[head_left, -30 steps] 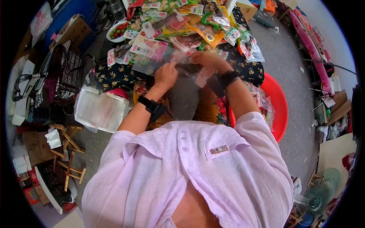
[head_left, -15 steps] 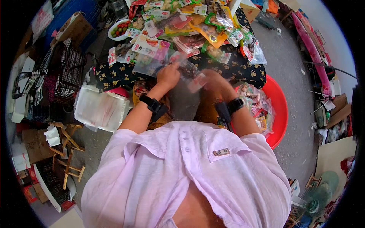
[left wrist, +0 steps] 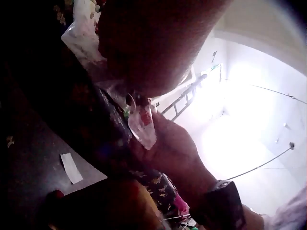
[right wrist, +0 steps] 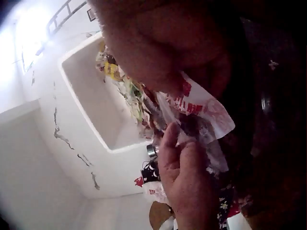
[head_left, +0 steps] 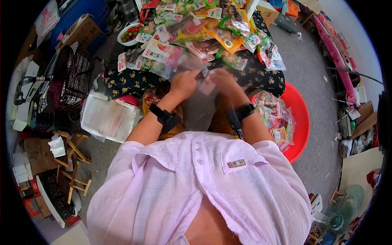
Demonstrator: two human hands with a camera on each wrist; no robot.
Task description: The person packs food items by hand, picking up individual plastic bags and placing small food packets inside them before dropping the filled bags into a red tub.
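Note:
In the head view, my left hand [head_left: 183, 85] and right hand [head_left: 225, 81] work close together at the near edge of a table with a dark flowered cloth [head_left: 134, 81]. Between them is a clear plastic food packet [right wrist: 206, 108] with red print on white and dark contents. My right hand, blurred in the head view, grips the printed end. Thumb and finger of my left hand [right wrist: 187, 177] pinch the clear plastic in the right wrist view. From the left wrist, the right hand [left wrist: 175, 146] shows behind a clear corner of the packet.
Several food packets [head_left: 192, 26] are heaped on the table. A bowl of small red and green fruit [head_left: 130, 34] stands at the left. On the floor are a red basin [head_left: 300, 122] holding packets at the right and a stack of clear bags [head_left: 108, 116] at the left.
My right hand has swung down toward me with the packet, then back up and left, nearer the left hand. My left hand has shifted slightly right.

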